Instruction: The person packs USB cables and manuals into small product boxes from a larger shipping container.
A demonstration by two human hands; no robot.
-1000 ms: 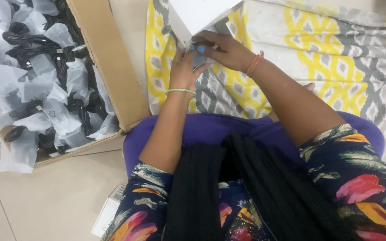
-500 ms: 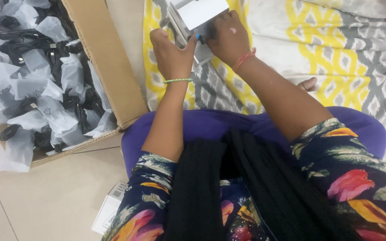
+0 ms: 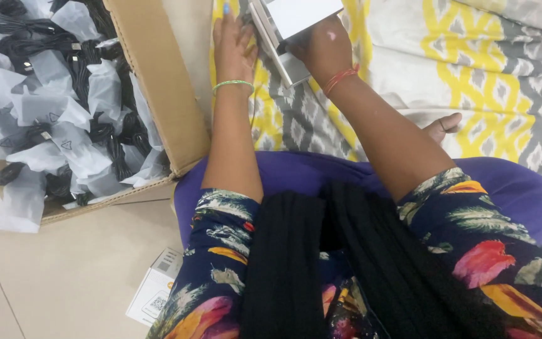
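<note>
White card shows first in the head view: a small white box (image 3: pixel 296 28) sits at the top edge of the frame, above your lap and over the yellow-and-grey patterned cloth (image 3: pixel 472 81). Your right hand (image 3: pixel 324 50) is wrapped around the box's lower right side, fingers closed on it, a red thread bracelet (image 3: pixel 340 78) at the wrist. Your left hand (image 3: pixel 233 47) lies against the box's left side with the fingers stretched fairly flat and upward; they touch the box's edge, though you cannot tell from here whether they grip it or only steady it. A green bangle (image 3: pixel 233 85) circles that wrist. The box tilts, its pale top face turned up and to the right, and part of it runs out of the frame.

To your left stands an open cardboard carton (image 3: pixel 158 81) filled with black cables in thin white bags (image 3: pixel 64 107). On the tiled floor (image 3: pixel 64 276) near your left elbow lies another small white box (image 3: pixel 155 295), partly hidden by your floral sleeve (image 3: pixel 221 251). A dark scarf (image 3: pixel 321 263) hangs down your front over the purple garment (image 3: pixel 321 169) covering your lap
</note>
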